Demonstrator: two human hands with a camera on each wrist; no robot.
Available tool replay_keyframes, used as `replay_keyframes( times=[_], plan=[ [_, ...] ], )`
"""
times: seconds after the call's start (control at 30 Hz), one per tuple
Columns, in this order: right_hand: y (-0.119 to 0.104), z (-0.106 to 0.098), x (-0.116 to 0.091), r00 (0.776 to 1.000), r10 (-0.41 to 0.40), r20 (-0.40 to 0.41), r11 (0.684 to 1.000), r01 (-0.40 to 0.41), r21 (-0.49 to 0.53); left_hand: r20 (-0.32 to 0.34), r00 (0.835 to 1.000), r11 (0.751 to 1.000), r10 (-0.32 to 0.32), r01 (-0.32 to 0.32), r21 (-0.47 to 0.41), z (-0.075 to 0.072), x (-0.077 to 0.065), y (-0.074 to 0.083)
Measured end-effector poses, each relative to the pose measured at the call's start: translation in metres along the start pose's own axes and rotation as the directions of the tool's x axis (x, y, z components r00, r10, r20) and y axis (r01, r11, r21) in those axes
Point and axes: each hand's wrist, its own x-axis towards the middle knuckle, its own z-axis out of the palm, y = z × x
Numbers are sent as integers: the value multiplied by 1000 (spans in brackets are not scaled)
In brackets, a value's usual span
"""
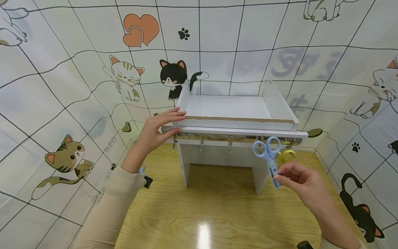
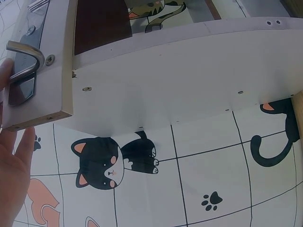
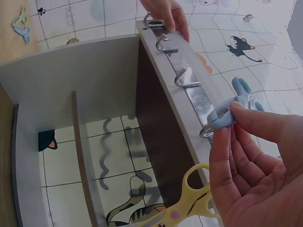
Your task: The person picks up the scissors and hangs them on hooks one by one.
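Cat-print wall (image 1: 236, 27) behind bench (image 1: 217, 214). L hand (image 1: 153, 129), fingers extended, on hook shelf (image 1: 230, 131), L end; R hand (image 1: 301, 181) pinches blue scissors (image 1: 271, 162) by blade end, before shelf's R end: long axis near-vert., handles up, tips down.

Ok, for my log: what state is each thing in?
Blue scissors: handles up, blades look closed
Yellow scissors: hanging from a hook
White shelf: standing upright
Three leftmost hooks: bare
Left hand: holding the shelf's left end
Right hand: pinching the blue scissors
Blue-and-green item: lying down, details unclear
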Motion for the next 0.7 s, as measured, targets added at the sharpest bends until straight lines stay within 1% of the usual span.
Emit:
replay_keyframes(
  times=[0.2, 0.37, 0.7],
  plan=[
    [9, 0, 0, 1000, 4, 29, 1000, -4, -11, -4, 1000, 1000, 2, -2, -4, 0, 0, 0],
    [16, 1, 1, 999, 6, 32, 1000, -5, -21, -6, 1000, 1000, 2, -2, -8, 0, 0, 0],
    [28, 0, 4, 999, 35, 33, 996, -32, -89, -3, 1000, 1000, 2, -2, -10, 0, 1, 1]
  ],
)
